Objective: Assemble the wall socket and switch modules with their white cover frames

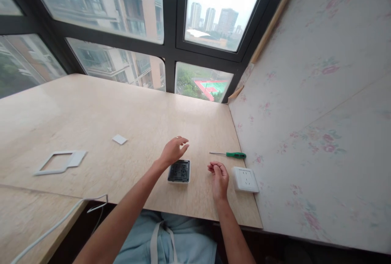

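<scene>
A dark grey switch module (pixel 179 171) lies flat on the wooden desk (pixel 122 109) near its front edge. My left hand (pixel 173 150) hovers just above and behind it, fingers loosely spread, holding nothing. My right hand (pixel 218 177) rests on the desk to the module's right, fingers curled in a pinch; what they hold, if anything, is too small to see. A white wall socket (pixel 245 179) sits right of that hand. A green-handled screwdriver (pixel 229 154) lies behind it.
A white frame plate (pixel 58 162) and a small white cover piece (pixel 119 139) lie at the desk's left. A white cable (pixel 58 223) hangs over the lower left board. A flowered wall (pixel 320 113) bounds the right; windows run behind.
</scene>
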The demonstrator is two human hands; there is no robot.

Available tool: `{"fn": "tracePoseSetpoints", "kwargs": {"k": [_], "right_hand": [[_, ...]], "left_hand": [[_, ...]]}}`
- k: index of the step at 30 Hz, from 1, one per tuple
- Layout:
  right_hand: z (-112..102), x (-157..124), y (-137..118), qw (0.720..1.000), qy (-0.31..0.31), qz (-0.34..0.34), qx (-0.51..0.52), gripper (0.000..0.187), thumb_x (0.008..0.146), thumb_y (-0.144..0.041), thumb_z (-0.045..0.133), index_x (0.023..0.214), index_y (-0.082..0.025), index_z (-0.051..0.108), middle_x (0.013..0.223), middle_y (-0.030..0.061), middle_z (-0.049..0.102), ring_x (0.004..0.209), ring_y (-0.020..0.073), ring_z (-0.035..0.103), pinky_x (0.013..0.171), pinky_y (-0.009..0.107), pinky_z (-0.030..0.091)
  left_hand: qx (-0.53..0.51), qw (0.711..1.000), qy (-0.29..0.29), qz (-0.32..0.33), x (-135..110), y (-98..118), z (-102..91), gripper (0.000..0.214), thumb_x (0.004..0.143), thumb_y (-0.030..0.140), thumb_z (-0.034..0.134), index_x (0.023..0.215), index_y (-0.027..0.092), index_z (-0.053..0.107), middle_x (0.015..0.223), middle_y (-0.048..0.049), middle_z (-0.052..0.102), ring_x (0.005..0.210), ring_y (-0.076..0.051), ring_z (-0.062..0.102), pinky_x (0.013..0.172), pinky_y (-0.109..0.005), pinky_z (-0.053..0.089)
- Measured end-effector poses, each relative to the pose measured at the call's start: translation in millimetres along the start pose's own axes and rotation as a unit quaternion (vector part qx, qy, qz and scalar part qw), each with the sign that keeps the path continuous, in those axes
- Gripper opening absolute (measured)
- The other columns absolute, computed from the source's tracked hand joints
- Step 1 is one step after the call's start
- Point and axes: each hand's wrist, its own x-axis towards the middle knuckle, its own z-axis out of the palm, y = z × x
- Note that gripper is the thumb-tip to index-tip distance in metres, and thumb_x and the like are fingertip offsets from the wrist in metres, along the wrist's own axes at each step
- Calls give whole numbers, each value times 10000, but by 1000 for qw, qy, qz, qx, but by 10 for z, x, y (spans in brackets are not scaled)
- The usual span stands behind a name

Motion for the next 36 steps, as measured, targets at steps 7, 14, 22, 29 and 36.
{"fn": "tracePoseSetpoints", "kwargs": {"k": [7, 14, 22, 29, 36], "right_hand": [[-25, -19, 30, 999, -16, -4, -40, 265, 748, -367, 715, 891, -144, 699, 821, 29, 695, 749, 144, 631, 729, 274, 498], [-55, 20, -21, 992, -39, -23, -121, 346, 680, -396, 778, 912, -152, 700, 823, 38, 688, 693, 146, 599, 649, 275, 482], [895, 103, -422, 972, -142, -127, -137, 309, 717, -367, 780, 906, -150, 666, 799, 31, 668, 690, 140, 606, 640, 278, 502], [2142, 1, -168, 841, -427, -206, -262, 262, 904, -364, 544, 1069, -164, 581, 996, 102, 680, 879, 182, 666, 710, 311, 566], [3077, -40, 354, 671, -595, -253, -362, 576, 748, -106, 584, 1313, -184, 503, 1301, 142, 594, 1088, 236, 630, 841, 401, 565]], "left_hand": [[-61, 985, 108, -120, -738, -655, -327, 211, 885, 276, 497, 909, 174, 680, 933, -67, 716, 794, -173, 642, 769, -308, 517], [-30, 964, 205, -165, -1140, -826, -339, 179, 906, 212, 492, 899, 167, 666, 917, -65, 689, 888, -185, 630, 839, -317, 489], [-72, 957, 210, -185, -1158, -817, -348, 135, 889, 186, 552, 863, 178, 684, 889, -41, 697, 846, -161, 630, 790, -278, 477], [-152, 944, 233, -176, -1193, -852, -317, 138, 871, 180, 550, 847, 177, 685, 836, -27, 683, 748, -142, 609, 705, -259, 456], [-163, 944, 236, -164, -1220, -868, -300, 146, 873, 180, 550, 848, 185, 694, 819, -23, 674, 749, -157, 599, 724, -283, 447]]}}
